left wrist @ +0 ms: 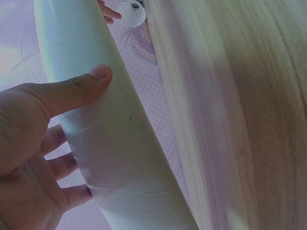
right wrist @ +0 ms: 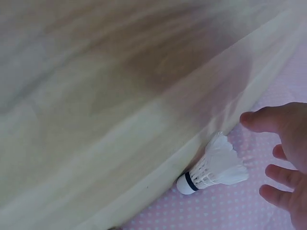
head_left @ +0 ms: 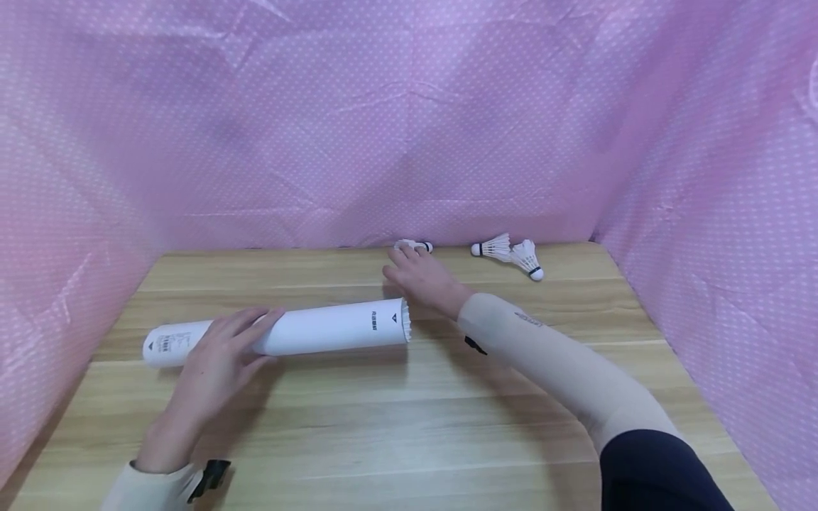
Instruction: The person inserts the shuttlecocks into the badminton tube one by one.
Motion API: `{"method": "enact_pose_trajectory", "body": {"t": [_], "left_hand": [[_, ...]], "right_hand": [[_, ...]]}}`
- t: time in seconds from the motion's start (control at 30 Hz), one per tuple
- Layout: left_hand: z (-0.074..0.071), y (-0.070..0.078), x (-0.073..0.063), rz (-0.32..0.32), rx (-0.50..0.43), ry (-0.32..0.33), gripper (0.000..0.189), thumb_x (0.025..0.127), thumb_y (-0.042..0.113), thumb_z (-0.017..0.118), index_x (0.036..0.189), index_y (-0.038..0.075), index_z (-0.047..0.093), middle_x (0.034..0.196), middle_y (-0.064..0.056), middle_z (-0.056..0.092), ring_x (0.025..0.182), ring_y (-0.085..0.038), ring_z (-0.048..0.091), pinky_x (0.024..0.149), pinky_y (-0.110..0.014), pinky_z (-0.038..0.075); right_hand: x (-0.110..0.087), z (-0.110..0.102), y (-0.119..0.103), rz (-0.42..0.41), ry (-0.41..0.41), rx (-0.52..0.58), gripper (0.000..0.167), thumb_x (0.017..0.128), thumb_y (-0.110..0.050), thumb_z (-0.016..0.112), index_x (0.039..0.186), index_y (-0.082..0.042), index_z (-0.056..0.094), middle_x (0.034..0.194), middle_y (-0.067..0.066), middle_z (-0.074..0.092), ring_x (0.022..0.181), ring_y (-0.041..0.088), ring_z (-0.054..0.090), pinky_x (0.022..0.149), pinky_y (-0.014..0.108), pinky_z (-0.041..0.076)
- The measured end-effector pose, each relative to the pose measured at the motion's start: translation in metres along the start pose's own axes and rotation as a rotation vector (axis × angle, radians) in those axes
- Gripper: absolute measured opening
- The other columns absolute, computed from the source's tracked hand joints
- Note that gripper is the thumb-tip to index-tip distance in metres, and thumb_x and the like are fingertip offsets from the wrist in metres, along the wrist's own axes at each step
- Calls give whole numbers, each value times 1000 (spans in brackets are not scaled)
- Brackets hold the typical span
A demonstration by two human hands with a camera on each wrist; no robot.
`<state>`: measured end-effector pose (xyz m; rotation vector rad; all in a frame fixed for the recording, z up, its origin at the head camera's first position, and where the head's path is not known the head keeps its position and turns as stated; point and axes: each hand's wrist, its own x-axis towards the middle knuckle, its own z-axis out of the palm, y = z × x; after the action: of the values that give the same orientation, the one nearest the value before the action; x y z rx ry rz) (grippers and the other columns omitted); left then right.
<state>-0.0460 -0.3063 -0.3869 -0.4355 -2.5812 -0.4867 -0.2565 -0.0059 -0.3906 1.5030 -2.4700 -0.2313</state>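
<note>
My left hand (head_left: 220, 355) grips a long white shuttlecock tube (head_left: 339, 328) around its left half, thumb on the near side and fingers over the far side. Feather tips (head_left: 407, 321) show at the tube's right mouth. In the left wrist view the thumb lies across the tube's smooth wall (left wrist: 124, 139). At the back edge, my right hand (head_left: 424, 280) reaches over the wood with its fingers spread. A white shuttlecock (right wrist: 213, 167) with a black band lies just beyond those fingers; the right wrist view shows a gap between it and the hand.
Two more shuttlecocks, one with its cork to the left (head_left: 493, 248) and one with its cork toward me (head_left: 527, 260), lie touching at the back right. A pink dotted cloth (head_left: 409, 142) hangs behind and beside the wooden table (head_left: 383, 440).
</note>
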Motion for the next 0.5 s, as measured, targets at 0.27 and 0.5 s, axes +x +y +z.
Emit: {"method": "enact_pose_trajectory", "body": {"t": [0.27, 0.5], "left_hand": [[1, 2, -1, -24, 11, -19, 85, 61, 1, 92, 139, 16, 61, 129, -14, 62, 116, -41, 56, 107, -67, 35], [-1, 4, 0, -27, 18, -24, 86, 60, 1, 93, 139, 16, 61, 128, -15, 63, 115, -41, 57, 106, -65, 37]], "right_hand": [[24, 7, 3, 34, -180, -234, 53, 85, -1, 72, 134, -15, 58, 148, 17, 41, 138, 37, 40, 113, 51, 40], [40, 16, 6, 40, -260, -342, 56, 85, -5, 77, 136, -18, 60, 149, 16, 40, 134, 35, 42, 109, 46, 45]]}}
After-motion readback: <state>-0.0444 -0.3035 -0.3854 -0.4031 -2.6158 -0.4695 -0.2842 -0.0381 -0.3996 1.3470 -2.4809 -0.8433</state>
